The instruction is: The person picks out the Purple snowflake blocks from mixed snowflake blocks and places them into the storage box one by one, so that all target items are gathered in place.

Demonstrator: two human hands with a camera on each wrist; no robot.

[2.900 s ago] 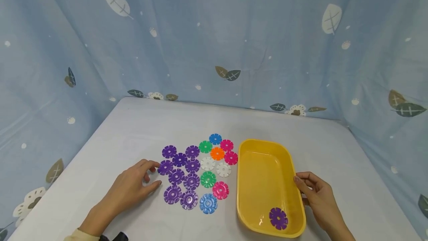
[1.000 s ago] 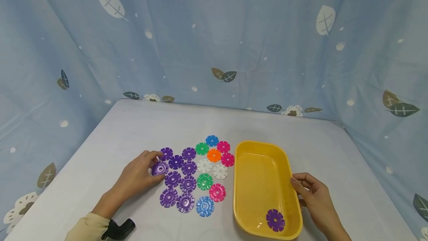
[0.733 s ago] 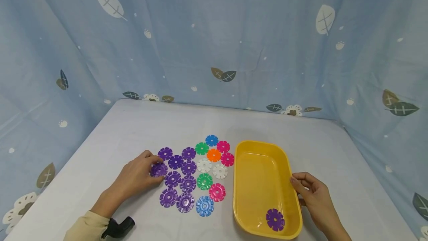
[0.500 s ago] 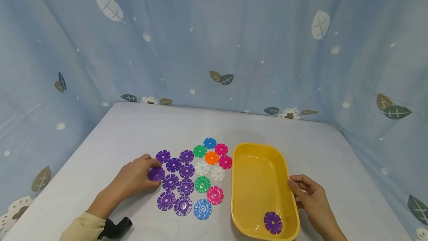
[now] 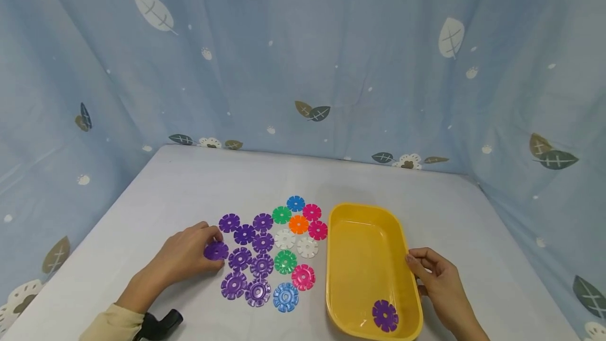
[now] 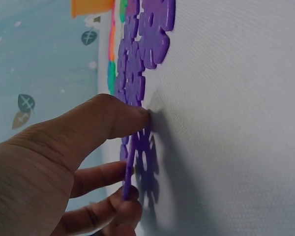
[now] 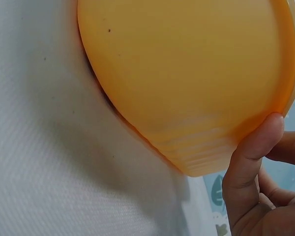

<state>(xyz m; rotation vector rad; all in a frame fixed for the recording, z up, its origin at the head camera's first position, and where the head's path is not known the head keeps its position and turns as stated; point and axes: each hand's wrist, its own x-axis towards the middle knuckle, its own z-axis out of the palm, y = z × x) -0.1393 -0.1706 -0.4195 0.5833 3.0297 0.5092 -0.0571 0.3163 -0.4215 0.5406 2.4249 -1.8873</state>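
White tabletop [image 5: 227, 180] below, the left grip [image 5: 185, 254] pinches a purple disc [image 5: 216, 251], the right grip [image 5: 439, 280] a yellow tray [image 5: 365, 259].

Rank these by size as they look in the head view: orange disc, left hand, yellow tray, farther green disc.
1. Yellow tray
2. Left hand
3. Orange disc and farther green disc: these look about alike, so I leave them unranked.

One tray [image 5: 362, 272], two hands [image 5: 182, 257], seemingly ten purple discs [image 5: 240, 257], ten discs in other colours [image 5: 299, 221]
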